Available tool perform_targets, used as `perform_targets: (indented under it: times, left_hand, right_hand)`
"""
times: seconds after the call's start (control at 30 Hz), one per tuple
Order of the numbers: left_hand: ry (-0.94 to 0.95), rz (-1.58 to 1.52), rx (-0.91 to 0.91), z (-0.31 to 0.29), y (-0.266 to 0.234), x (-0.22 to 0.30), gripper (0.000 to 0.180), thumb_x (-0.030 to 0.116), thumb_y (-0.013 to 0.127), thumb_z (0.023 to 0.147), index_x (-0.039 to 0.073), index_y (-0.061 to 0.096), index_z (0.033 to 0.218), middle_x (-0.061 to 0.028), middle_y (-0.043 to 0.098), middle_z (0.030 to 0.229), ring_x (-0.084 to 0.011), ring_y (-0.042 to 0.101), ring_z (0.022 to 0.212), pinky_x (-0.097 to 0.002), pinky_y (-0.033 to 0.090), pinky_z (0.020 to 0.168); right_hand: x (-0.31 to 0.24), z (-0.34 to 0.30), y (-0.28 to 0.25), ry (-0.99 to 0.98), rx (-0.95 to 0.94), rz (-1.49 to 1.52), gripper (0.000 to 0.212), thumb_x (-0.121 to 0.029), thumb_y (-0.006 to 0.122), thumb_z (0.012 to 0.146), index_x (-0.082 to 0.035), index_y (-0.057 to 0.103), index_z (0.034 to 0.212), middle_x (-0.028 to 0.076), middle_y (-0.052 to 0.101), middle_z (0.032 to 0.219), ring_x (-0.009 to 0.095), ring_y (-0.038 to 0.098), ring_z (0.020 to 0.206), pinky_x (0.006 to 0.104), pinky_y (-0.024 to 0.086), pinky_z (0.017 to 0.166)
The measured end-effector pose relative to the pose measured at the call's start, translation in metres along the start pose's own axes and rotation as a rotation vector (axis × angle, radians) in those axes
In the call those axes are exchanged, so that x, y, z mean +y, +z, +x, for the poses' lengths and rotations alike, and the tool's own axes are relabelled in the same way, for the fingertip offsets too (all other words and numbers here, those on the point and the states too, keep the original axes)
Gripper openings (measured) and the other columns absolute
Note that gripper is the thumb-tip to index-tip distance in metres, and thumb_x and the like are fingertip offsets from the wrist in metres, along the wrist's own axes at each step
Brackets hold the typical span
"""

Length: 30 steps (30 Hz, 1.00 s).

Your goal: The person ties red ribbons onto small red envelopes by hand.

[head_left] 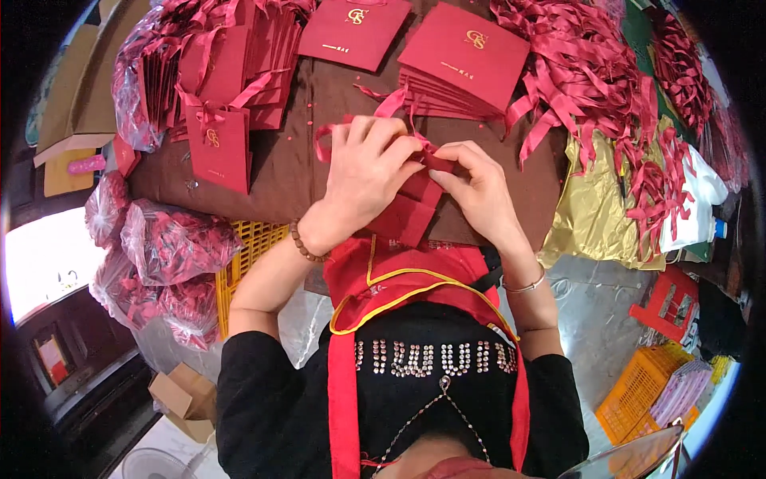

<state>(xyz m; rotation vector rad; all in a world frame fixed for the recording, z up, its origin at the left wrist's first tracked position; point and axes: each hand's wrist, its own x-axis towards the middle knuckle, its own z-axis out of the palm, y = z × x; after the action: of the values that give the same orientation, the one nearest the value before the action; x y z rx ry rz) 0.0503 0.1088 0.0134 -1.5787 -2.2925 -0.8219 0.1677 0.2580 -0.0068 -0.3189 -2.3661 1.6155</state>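
A small red paper gift bag lies at the table's near edge, right in front of me. My left hand arches over its top with bent fingers, pinching red ribbon that sticks up past the knuckles. Beside it, my right hand pinches ribbon at the bag's upper edge between thumb and forefinger. The fingertips of both hands nearly meet there, and the exact grip is partly hidden.
Flat red bags are stacked beyond my hands. Ribboned bags stand at left; a heap of loose ribbons and gold plastic sheet lie at right. Plastic sacks and a yellow crate sit below left; an orange crate stands right.
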Motion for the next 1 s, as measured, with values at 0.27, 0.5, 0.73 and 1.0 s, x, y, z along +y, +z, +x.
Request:
perform_targets:
  times: [0.27,0.5,0.73,1.0]
  left_hand:
    - [0.139,0.004,-0.149,0.017,-0.007,-0.014,0.026,0.024,0.073,0.070,0.014,0.061,0.091,0.0002,0.056,0.092,-0.0207,0.051,0.089,-0.0349,0.035,0.075]
    - [0.204,-0.035,-0.214,0.023,-0.009,-0.017,0.025,0.025,0.072,0.072,0.015,0.061,0.092,0.0011,0.056,0.089,-0.0201,0.050,0.088,-0.0346,0.034,0.076]
    - [-0.003,-0.154,-0.504,0.037,-0.021,-0.017,0.017,0.024,0.065,0.081,0.009,0.065,0.088,-0.0020,0.057,0.087,-0.0214,0.051,0.091,-0.0351,0.034,0.078]
    - [-0.195,-0.290,-0.998,0.073,-0.020,-0.025,0.019,0.020,0.059,0.082,0.002,0.067,0.083,-0.0101,0.062,0.077,-0.0276,0.056,0.073,-0.0370,0.044,0.073]
  right_hand:
    - [-0.003,-0.004,0.000,-0.063,0.042,-0.018,0.023,-0.002,0.066,0.078,0.000,0.061,0.101,0.010,0.061,0.098,0.020,0.060,0.088,0.0279,0.047,0.075]
    - [-0.001,-0.005,-0.005,-0.077,0.006,0.045,0.021,-0.002,0.067,0.079,0.001,0.061,0.099,0.011,0.060,0.099,0.022,0.060,0.090,0.0288,0.047,0.078]
    - [0.002,-0.007,0.000,-0.079,0.014,0.004,0.020,-0.003,0.068,0.078,0.000,0.062,0.097,0.010,0.060,0.100,0.021,0.060,0.088,0.0275,0.048,0.073]
    - [-0.003,-0.008,0.008,-0.154,0.104,-0.056,0.019,-0.001,0.066,0.078,-0.002,0.063,0.096,0.010,0.056,0.105,0.021,0.059,0.088,0.0286,0.048,0.073]
